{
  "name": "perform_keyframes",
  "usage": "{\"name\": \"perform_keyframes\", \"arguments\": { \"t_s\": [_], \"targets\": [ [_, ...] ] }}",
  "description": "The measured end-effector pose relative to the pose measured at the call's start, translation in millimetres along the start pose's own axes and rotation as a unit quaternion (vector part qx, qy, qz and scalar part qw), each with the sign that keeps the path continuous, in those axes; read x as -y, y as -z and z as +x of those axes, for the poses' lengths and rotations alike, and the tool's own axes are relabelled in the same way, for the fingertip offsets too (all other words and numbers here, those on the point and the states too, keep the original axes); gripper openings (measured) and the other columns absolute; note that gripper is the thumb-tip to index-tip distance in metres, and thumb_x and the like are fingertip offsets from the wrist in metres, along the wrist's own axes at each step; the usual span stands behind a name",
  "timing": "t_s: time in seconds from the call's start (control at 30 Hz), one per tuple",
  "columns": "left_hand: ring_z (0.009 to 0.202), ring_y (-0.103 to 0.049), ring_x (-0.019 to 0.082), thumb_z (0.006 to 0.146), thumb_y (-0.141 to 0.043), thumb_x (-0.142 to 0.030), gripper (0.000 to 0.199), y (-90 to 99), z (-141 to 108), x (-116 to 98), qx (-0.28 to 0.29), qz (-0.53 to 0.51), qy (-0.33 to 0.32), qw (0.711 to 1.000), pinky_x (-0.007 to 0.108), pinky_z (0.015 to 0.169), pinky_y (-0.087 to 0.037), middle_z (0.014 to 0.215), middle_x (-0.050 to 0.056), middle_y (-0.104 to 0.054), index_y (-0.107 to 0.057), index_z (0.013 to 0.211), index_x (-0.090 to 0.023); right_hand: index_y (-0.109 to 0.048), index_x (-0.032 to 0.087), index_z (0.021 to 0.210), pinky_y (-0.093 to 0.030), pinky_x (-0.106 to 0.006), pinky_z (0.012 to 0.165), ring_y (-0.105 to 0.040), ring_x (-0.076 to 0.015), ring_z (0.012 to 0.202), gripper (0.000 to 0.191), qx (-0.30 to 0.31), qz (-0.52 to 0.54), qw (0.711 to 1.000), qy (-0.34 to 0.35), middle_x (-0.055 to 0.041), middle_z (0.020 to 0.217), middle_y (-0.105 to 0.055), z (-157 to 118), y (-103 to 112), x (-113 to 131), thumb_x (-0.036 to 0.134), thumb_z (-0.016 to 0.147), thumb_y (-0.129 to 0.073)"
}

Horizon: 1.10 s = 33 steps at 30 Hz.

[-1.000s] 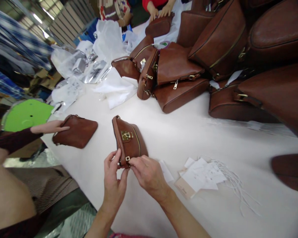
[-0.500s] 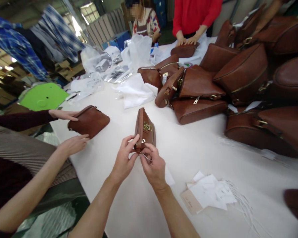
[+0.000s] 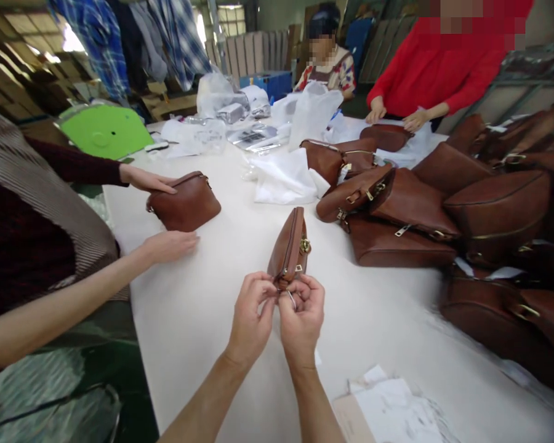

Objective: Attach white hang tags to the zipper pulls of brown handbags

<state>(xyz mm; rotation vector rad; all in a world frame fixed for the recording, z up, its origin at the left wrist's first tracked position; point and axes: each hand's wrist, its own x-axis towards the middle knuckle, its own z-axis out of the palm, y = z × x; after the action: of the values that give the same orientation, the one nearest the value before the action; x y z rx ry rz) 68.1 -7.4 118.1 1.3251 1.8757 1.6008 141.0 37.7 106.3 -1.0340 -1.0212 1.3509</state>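
Observation:
A small brown leather handbag (image 3: pixel 286 249) with a zipper and brass-coloured hardware stands on the white table in front of me. At its near end, my left hand (image 3: pixel 253 317) is closed, thumb and fingers pinched at the end of the zipper. My right hand (image 3: pixel 302 317) is closed beside it, with a thin white string (image 3: pixel 292 299) looped between its fingers. Both sets of fingertips nearly meet, and they partly hide the string and the bag's end.
Brown bags (image 3: pixel 406 246) are piled at the right. White tags (image 3: pixel 392 406) with strings lie near me. At the left, a co-worker's hands (image 3: pixel 170 246) are at another brown bag (image 3: pixel 184 203). White cloth (image 3: pixel 286 175) and plastic wrapping lie farther back, where a person in red handles a bag (image 3: pixel 385 136).
My view has swung, shifting the scene. The handbag has turned, showing more of its left side. My left fingers have drawn back from its top edge to its near end. The co-worker's near hand is off the other bag.

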Motion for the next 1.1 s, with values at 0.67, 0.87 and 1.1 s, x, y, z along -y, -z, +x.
{"name": "perform_keyframes", "arguments": {
  "t_s": [0.67, 0.87, 1.1],
  "targets": [
    [0.101, -0.063, 0.018, 0.086, -0.053, -0.015, 0.017, -23.4, -10, -1, -0.091, 0.039, 0.043, 0.994, 0.03, 0.083, -0.059, 0.109, 0.007, -0.062, -0.063, 0.099, -0.021, -0.048, 0.02, 0.126, -0.051, -0.026, 0.067, -0.061, -0.0132, 0.071, 0.047, 0.097, -0.108, 0.989, 0.005, -0.0016, 0.089, -0.067, 5, 20, 4, 0.025, 0.08, -0.057],
    [0.089, -0.064, 0.017, 0.087, -0.048, -0.011, 0.019, -20.2, 2, -3, -0.093, 0.168, -0.018, 0.981, 0.033, 0.083, -0.055, 0.092, 0.005, -0.066, -0.059, 0.074, -0.019, -0.048, 0.021, 0.13, -0.044, -0.022, 0.053, -0.047, -0.0083, 0.053, 0.05, 0.104, -0.119, 0.987, -0.004, -0.0015, 0.092, -0.068, 5, 21, 10, 0.028, 0.081, -0.059],
    [0.094, -0.062, 0.018, 0.083, -0.048, -0.01, 0.017, -25.7, 5, -3, -0.111, 0.117, 0.022, 0.987, 0.035, 0.085, -0.054, 0.096, 0.005, -0.065, -0.061, 0.08, -0.02, -0.045, 0.02, 0.133, -0.043, -0.022, 0.05, -0.046, -0.0083, 0.051, 0.056, 0.132, -0.107, 0.985, -0.009, -0.0018, 0.093, -0.068, 14, 22, 10, 0.027, 0.079, -0.058]
  ]
}}
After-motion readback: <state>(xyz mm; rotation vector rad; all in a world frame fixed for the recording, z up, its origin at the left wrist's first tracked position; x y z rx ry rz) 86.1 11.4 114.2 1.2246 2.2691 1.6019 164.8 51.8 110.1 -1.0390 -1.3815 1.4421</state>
